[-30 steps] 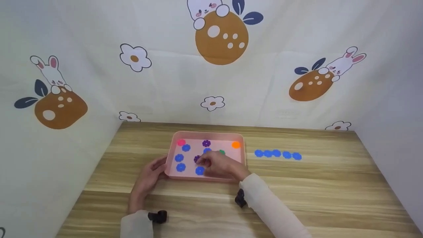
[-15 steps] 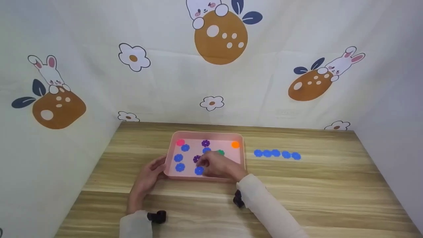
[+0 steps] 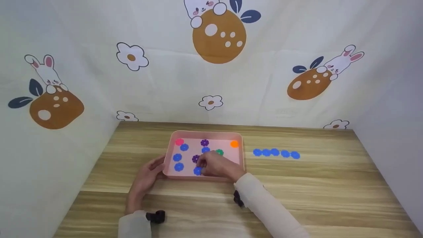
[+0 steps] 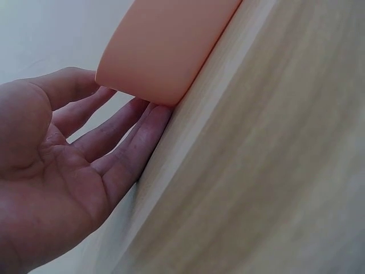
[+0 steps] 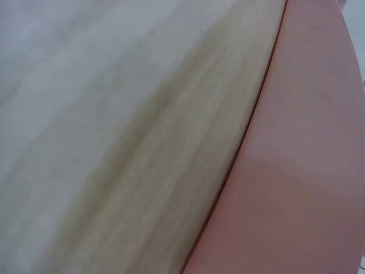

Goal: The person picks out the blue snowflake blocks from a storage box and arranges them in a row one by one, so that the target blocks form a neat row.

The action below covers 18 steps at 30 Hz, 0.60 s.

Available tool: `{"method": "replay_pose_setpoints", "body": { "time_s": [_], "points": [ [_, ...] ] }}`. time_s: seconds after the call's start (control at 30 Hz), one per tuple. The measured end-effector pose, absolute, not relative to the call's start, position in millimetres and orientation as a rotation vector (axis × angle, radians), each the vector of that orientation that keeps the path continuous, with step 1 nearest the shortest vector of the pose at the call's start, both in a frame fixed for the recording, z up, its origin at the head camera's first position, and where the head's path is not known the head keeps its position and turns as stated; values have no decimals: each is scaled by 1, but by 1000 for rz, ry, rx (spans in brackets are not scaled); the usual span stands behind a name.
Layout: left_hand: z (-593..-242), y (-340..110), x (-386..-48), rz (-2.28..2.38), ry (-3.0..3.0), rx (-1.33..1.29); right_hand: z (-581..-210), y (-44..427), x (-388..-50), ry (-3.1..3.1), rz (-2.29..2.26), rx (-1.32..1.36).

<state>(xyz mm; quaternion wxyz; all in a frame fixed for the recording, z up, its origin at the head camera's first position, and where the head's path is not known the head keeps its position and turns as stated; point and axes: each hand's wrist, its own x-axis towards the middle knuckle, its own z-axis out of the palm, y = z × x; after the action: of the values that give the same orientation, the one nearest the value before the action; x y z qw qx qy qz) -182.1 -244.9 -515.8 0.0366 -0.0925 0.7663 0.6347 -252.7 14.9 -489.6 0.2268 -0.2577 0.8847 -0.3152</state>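
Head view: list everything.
Tray: 1, pink, on table.
Blue flowers: 10 visible, blue, five in tray, five right of it.
Purple flowers: 2, purple, in tray.
Pink piece: 1, pink, tray far left.
Orange piece: 1, orange, tray far right.
Green piece: 1, green, in tray.
Table: 1, brown, beneath tray.
Printed backdrop: count unclear, pale, behind table.
Sleeves: 2, cream, foreground.
Wrist cameras: 2, black, at sleeves.
Left hand: 1, bare, touching tray.
Right hand: 1, bare, over tray.
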Motion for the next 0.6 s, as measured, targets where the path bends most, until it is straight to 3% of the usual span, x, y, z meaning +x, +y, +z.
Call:
{"method": "replay_pose_setpoints", "body": {
  "time_s": [0.6],
  "points": [
    [-518, -247, -182, 1953, 2334, -264, -487, 16, -253, 2419, -887, -748]
  ]
}}
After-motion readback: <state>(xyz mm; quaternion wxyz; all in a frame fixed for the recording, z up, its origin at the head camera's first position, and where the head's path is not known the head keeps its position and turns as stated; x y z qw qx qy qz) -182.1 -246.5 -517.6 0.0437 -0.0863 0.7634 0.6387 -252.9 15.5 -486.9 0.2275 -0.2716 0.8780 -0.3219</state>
